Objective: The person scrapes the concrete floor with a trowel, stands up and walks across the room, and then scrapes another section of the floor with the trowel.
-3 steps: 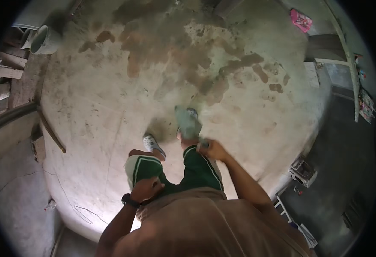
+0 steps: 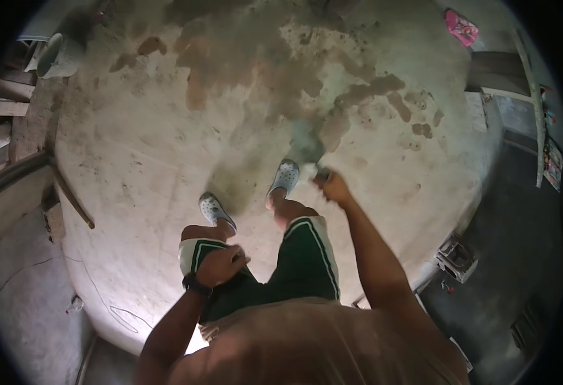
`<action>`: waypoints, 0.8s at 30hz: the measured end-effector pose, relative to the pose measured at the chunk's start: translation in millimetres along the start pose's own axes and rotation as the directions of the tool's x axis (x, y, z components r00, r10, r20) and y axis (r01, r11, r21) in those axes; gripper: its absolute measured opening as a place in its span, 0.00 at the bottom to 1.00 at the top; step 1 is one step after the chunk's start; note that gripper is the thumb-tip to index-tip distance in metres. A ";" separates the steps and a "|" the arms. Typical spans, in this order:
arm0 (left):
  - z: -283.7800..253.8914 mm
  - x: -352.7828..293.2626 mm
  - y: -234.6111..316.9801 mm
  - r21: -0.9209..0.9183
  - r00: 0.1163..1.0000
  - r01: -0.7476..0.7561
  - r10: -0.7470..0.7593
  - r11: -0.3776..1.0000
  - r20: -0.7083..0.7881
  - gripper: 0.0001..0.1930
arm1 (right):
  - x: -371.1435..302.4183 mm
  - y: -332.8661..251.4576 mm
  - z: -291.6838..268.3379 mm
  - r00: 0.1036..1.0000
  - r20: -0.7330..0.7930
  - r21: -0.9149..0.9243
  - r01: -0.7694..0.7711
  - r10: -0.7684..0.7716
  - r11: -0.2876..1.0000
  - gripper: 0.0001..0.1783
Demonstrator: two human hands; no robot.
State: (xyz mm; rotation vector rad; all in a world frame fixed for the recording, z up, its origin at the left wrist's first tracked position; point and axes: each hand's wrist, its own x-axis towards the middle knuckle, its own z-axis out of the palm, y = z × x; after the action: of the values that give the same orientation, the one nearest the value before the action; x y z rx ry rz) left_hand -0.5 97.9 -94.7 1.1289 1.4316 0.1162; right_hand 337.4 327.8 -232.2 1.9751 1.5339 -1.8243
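My right hand (image 2: 334,187) reaches out ahead of my right knee, its fingers closed round the dark grip of a tool whose blurred, greenish-grey head (image 2: 306,142) extends forward over the floor. Motion smears that head, so its kind cannot be made out. Over my left thigh, my left hand (image 2: 218,267) is loosely closed with nothing visible in it; a dark watch (image 2: 195,283) is on that wrist. Below are my green shorts (image 2: 307,256) with white trim. My feet wear pale clogs, the right clog (image 2: 285,174) farther forward than the left clog (image 2: 211,206).
Dark damp patches (image 2: 243,70) spread over the concrete floor (image 2: 146,173) ahead. At the far left stands a pale bucket (image 2: 63,58). A curved dark pipe (image 2: 12,176) and a stick (image 2: 73,196) lie left. A hollow block (image 2: 456,258) sits right; a pink package (image 2: 461,27) is far right.
My right hand has swung forward and slightly right with the tool, whose blurred head now sits beyond my right clog. My left hand stays near my left thigh.
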 end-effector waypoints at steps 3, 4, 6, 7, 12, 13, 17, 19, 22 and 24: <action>8.0 117.5 -35.0 0.183 0.992 -0.124 0.128 0.975 -0.010 0.17 | 107.4 22.8 -19.2 0.917 -0.256 0.286 -0.229 0.305 0.930 0.34; 5.9 160.9 -38.4 0.129 0.996 -0.088 0.086 0.988 0.025 0.16 | 146.5 28.6 -31.1 0.886 -0.307 0.351 -0.234 0.348 0.906 0.37; 15.0 219.2 -74.6 0.109 0.984 -0.176 0.177 0.978 -0.004 0.16 | 205.0 53.0 -15.6 0.885 -0.294 0.450 -0.205 0.361 0.869 0.33; 19.3 245.8 -91.6 0.095 0.960 -0.271 0.276 0.958 -0.042 0.16 | 231.9 59.1 -1.9 0.886 -0.280 0.487 -0.201 0.370 0.850 0.32; 37.0 339.2 -153.3 0.121 0.904 -0.422 0.427 0.899 -0.021 0.16 | 327.4 100.7 96.6 0.867 -0.316 0.567 -0.153 0.385 0.809 0.28; 39.5 351.7 -153.8 0.171 0.865 -0.490 0.501 0.855 -0.026 0.16 | 339.4 117.9 113.1 0.853 -0.363 0.567 -0.117 0.375 0.815 0.28; 32.1 393.9 -171.6 0.115 0.777 -0.618 0.627 0.778 -0.062 0.14 | 376.7 157.6 158.4 0.795 -0.436 0.623 -0.071 0.422 0.779 0.29; 29.1 410.1 -208.9 0.216 0.731 -0.652 0.678 0.727 -0.074 0.14 | 393.7 168.8 165.3 0.779 -0.461 0.635 -0.045 0.425 0.771 0.30; 21.3 417.9 -233.6 0.315 0.718 -0.649 0.694 0.692 -0.046 0.13 | 407.2 185.3 158.2 0.794 -0.462 0.648 -0.001 0.394 0.761 0.32; 19.1 409.0 -235.6 0.318 0.751 -0.623 0.660 0.715 -0.012 0.13 | 415.4 189.6 151.7 0.807 -0.441 0.635 -0.029 0.393 0.772 0.31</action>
State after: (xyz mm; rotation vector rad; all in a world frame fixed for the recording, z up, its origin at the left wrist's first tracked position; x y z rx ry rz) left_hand -21.4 239.4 -544.9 1.8784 1.1175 0.4904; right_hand 275.0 389.7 -705.3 3.0495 0.7147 -1.8853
